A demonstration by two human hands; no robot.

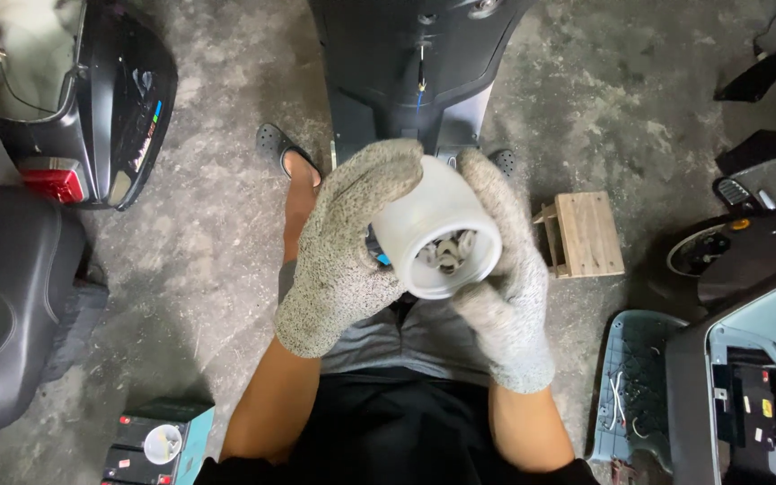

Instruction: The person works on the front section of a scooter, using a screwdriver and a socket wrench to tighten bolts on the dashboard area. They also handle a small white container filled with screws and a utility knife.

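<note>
A white plastic jar (pixel 433 224) is held up in front of me, its open mouth tilted toward the camera. Several small pale metal parts lie inside it. My left hand (pixel 348 247), in a grey knit glove, wraps over the jar's top and left side. My right hand (pixel 507 278), gloved the same way, cups the jar's right side and bottom. Both hands grip the jar above my lap.
A dark scooter body (pixel 415 63) stands just ahead. A black scooter rear with red tail light (pixel 74 99) and a black seat (pixel 11 296) are at left. A small wooden stool (pixel 586 233) and a pale-green opened scooter (pixel 738 377) are at right. A tray (pixel 159 440) lies lower left.
</note>
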